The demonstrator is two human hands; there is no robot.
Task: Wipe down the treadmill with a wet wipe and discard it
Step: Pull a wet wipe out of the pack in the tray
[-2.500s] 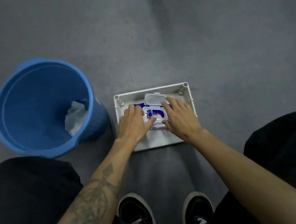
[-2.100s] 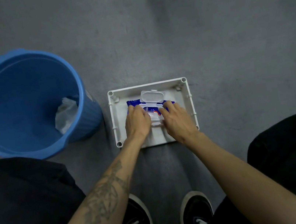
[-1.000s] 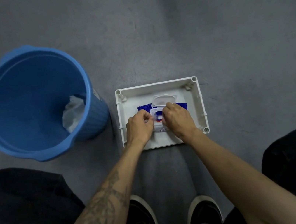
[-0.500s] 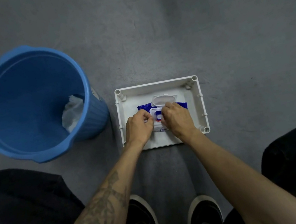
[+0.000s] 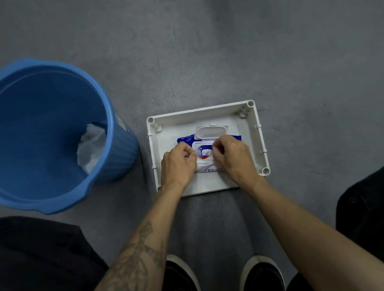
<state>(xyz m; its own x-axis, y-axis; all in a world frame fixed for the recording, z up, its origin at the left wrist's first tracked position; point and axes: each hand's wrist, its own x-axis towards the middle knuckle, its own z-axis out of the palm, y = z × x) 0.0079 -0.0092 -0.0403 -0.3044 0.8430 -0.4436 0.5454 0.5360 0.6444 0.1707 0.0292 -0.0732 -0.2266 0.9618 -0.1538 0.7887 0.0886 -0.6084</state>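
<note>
While crouched over a grey floor (image 5: 270, 44), working both hands inside a white tray (image 5: 258, 134) lying at centre frame. Wet wipe pack (image 5: 203, 154), blue and white, flat in that tray, white flip lid (image 5: 211, 131) swung open toward 12 o'clock. Left hand (image 5: 178, 166) at the pack's 9 o'clock side, fingers curled, grip closed in a pinch at the edge of the dispensing opening. Right hand (image 5: 233, 156) at the 3 o'clock side, fingers likewise curled, grip pinching at the same opening; exactly what sits between either set of fingertips too small to tell. Blue bucket (image 5: 48, 198) upright at 9 o'clock from the tray, just beside it but apart, with a crumpled white wipe (image 5: 92, 147) lying inside against the wall nearest the tray. Tattooed left forearm (image 5: 130, 273) and bare right forearm (image 5: 308, 235) reaching up from 6 o'clock. Two black shoes (image 5: 260, 283) with white laces at 6 o'clock, dark trouser legs (image 5: 30, 271) at 7 and 4 o'clock
</note>
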